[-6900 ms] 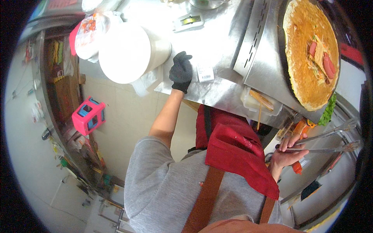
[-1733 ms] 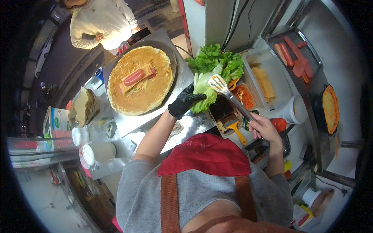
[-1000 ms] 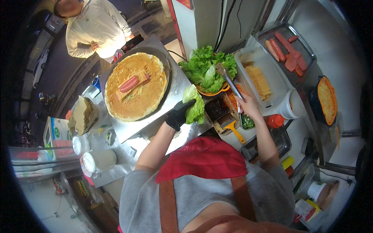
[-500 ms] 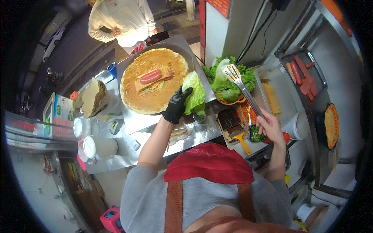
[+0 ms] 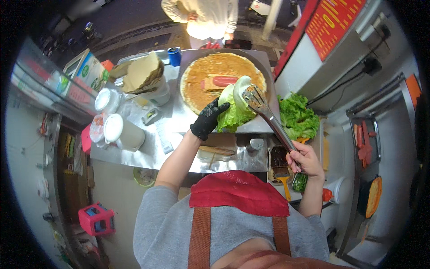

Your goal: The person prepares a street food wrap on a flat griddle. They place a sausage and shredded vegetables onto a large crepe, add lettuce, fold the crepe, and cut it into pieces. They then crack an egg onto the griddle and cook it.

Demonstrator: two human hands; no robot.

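My left hand [image 5: 208,119], in a black dotted glove, grips green lettuce leaves [image 5: 234,117] by their left side, above the near edge of a large round pancake [image 5: 195,69]. My right hand [image 5: 307,160] is bare and closed around the handle of metal tongs [image 5: 278,127]. Their slotted end touches a pale lettuce leaf [image 5: 242,88] beside the leaves in my left hand. Sauce coats the pancake, and near its middle lie a pink sausage [image 5: 225,81] and flat strips, partly hidden by the lettuce.
More lettuce [image 5: 299,115] is heaped at the right. Near my right hand are a dark sauce tray [image 5: 281,162] with an orange-handled brush [image 5: 285,187] and chopped greens [image 5: 300,181]. White tubs [image 5: 124,132] and brown paper bags [image 5: 142,74] stand left. A person [image 5: 206,18] stands beyond the counter.
The tongs, with a pale lettuce leaf, have moved left from the lettuce heap to the leaves in my left hand. My view has shifted, so the counter appears turned.
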